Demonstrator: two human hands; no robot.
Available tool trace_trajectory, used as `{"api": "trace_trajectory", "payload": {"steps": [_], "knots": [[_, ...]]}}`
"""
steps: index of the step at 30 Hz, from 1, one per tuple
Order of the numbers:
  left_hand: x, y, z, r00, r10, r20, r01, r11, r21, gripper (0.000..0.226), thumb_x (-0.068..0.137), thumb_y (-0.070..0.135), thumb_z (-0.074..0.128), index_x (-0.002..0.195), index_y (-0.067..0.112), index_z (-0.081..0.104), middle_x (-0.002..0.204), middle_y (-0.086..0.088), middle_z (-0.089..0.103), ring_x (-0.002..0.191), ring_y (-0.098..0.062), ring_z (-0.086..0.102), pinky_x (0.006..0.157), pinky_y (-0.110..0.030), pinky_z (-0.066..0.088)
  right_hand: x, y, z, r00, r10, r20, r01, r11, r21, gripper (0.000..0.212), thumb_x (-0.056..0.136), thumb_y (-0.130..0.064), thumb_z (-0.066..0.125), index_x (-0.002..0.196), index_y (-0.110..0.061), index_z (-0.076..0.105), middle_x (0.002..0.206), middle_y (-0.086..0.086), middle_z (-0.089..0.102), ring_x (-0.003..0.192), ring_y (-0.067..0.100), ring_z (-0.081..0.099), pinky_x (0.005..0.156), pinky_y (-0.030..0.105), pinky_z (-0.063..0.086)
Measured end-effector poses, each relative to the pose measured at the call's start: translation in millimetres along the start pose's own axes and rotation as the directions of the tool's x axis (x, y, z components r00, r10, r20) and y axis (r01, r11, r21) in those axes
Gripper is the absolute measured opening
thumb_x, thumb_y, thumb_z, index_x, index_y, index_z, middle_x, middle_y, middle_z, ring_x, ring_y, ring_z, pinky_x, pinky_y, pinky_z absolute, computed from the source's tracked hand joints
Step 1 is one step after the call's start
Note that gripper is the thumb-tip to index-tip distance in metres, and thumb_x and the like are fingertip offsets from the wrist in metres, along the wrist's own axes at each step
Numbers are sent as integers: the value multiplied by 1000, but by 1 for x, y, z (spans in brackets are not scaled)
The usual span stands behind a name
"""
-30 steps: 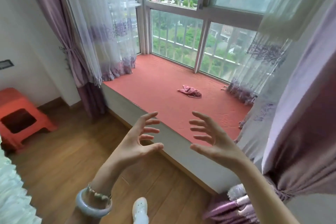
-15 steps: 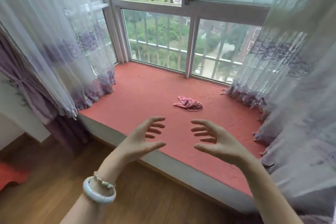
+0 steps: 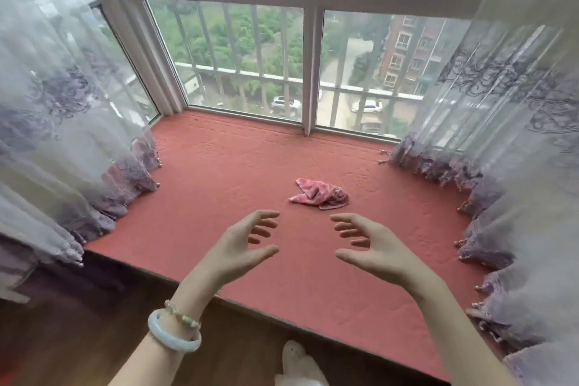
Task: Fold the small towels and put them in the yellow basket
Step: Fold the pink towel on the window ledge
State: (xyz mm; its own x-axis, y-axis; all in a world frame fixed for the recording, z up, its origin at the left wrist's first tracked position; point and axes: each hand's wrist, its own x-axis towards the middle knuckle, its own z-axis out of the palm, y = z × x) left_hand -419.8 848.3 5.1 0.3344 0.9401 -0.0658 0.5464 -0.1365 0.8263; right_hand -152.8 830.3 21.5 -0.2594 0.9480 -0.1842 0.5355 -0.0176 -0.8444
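One small pink towel (image 3: 319,194) lies crumpled on the red cushion of the bay-window seat (image 3: 219,191), a little right of centre. My left hand (image 3: 247,241) and my right hand (image 3: 366,244) hover above the cushion just in front of the towel, palms facing each other, fingers spread and curved. Neither hand touches the towel or holds anything. The left wrist wears a pale bangle and a bead bracelet. No yellow basket is in view.
Sheer purple-patterned curtains hang at the left (image 3: 62,135) and right (image 3: 517,150) of the seat, their hems on the cushion. Barred window panes (image 3: 244,59) close the back. A wooden floor (image 3: 78,338) and a white slipper (image 3: 297,363) lie below the seat's front edge.
The view has moved closer to the window seat and turned left to face it. Both hands stay empty and spread, now over the cushion near the towel.
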Motion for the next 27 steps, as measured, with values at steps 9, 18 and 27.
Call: {"api": "trace_trajectory", "payload": {"steps": [9, 18, 27], "knots": [[159, -73, 1, 992, -52, 119, 34, 989, 142, 47, 81, 16, 70, 123, 28, 53, 108, 12, 59, 98, 3, 55, 79, -6, 40, 136, 65, -20, 975, 205, -91, -201, 978, 53, 45, 78, -14, 70, 107, -44, 53, 108, -10, 60, 101, 1, 57, 86, 20, 47], [272, -177, 47, 978, -70, 195, 21, 970, 242, 35, 81, 13, 69, 115, 16, 60, 104, 5, 60, 94, -9, 57, 75, -3, 35, 240, 159, 10, 907, 382, -178, -367, 923, 111, 42, 77, -11, 69, 115, -26, 60, 108, -10, 61, 100, 9, 58, 80, 17, 39], [330, -301, 128, 977, -22, 213, -53, 939, 340, 35, 78, 16, 68, 112, 12, 62, 109, -2, 60, 99, -21, 54, 90, -35, 45, 308, 272, 96, 792, 463, -398, -484, 873, 51, 29, 76, -6, 70, 105, -11, 66, 96, -3, 53, 105, 21, 56, 86, 14, 30]]}}
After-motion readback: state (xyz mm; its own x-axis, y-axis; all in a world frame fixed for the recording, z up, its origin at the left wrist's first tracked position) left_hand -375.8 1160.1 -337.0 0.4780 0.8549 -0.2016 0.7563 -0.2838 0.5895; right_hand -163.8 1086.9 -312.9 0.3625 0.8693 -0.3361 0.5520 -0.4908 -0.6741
